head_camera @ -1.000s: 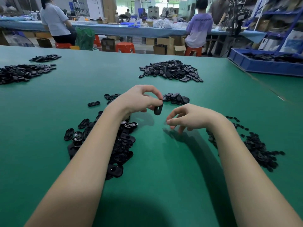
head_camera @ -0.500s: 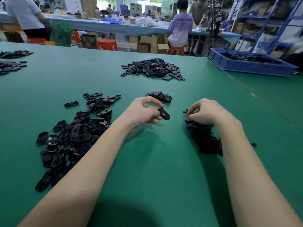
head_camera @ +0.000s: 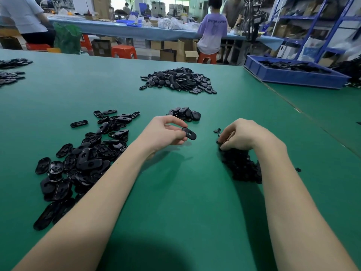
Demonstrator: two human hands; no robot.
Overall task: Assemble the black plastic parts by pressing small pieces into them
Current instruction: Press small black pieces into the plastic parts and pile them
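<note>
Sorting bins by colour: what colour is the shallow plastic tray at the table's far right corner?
Blue; the shallow plastic tray shows best in the head view.

- Bright, even light from overhead; windows glare white at twelve o'clock.
- Soft shadows lie on the green table (head_camera: 175, 192) beneath both forearms, with a broad dark one at six o'clock.
- Wide-angle bending curves the table edge and blue shelving (head_camera: 316, 22) near two o'clock.
- The centre is sharp; distant workers are slightly soft.
</note>
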